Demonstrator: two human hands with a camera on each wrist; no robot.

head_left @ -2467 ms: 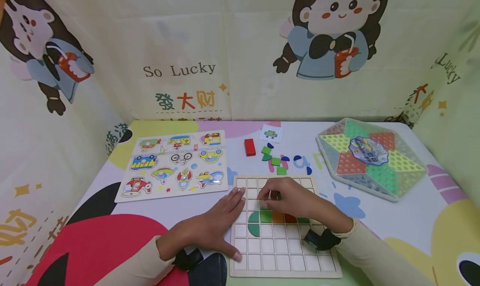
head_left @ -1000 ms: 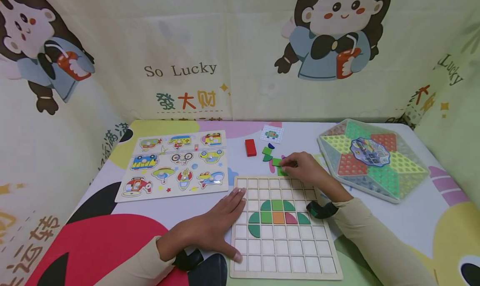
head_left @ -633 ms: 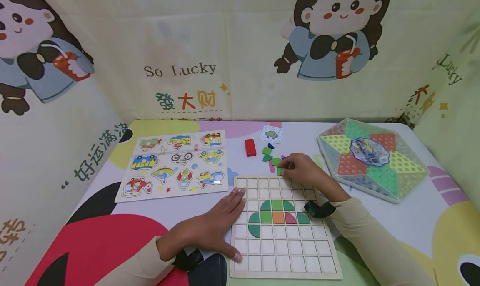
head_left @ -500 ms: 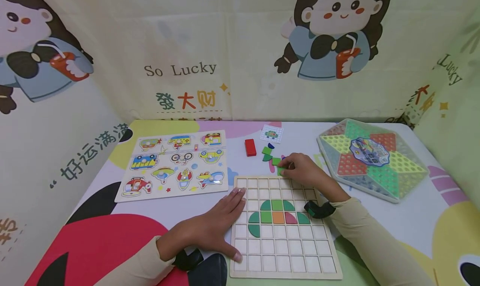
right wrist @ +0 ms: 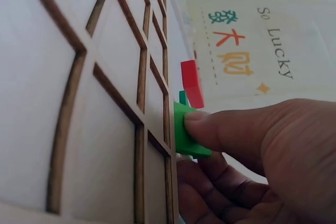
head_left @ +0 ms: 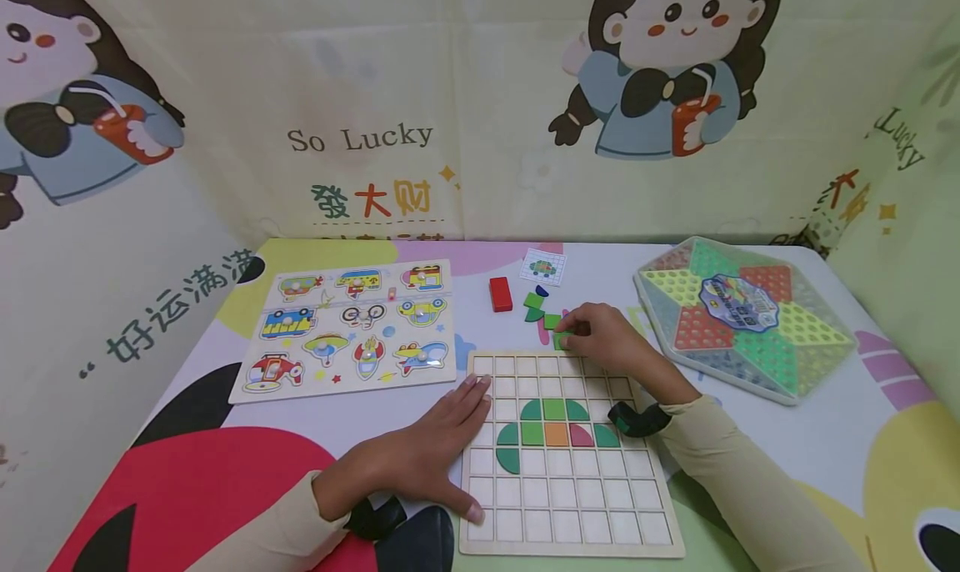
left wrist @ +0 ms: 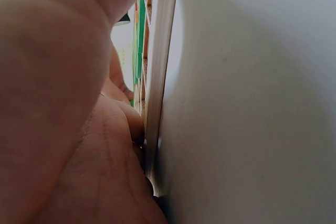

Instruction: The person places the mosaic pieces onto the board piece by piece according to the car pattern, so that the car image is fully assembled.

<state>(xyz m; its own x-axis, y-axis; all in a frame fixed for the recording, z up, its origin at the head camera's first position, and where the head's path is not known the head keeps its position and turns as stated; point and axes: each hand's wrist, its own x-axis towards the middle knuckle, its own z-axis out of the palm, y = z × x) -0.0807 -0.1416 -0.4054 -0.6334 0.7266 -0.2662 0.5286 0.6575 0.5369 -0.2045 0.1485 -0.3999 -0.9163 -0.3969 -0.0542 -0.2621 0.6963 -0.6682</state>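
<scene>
The wooden grid board (head_left: 549,526) lies in front of me. On its left edge rests my left hand (head_left: 420,451), fingers straight and thumb spread. Past the board's far edge, my right hand (head_left: 607,338) pinches a green square tile (right wrist: 184,135) between thumb and fingers; part of the tile is hidden. Set in the grid are green quarter-round tiles (head_left: 508,461), green squares (head_left: 532,434), an orange square (head_left: 557,434) and a pink quarter-round (head_left: 581,435). Other loose tiles lie beyond the board: a green square (head_left: 534,300), a green quarter-round (head_left: 534,314) and a dark blue piece (head_left: 542,291).
A red block (head_left: 500,294) and a small pattern card (head_left: 543,267) lie behind the loose tiles. At left is a vehicle puzzle board (head_left: 352,388). A hexagonal game board (head_left: 742,338) sits at right. Printed cloth (head_left: 495,122) hangs behind the table.
My right hand has moved off the grid to the loose tiles beyond it, uncovering the tiles in the grid, and now pinches a green square. The left hand stays put.
</scene>
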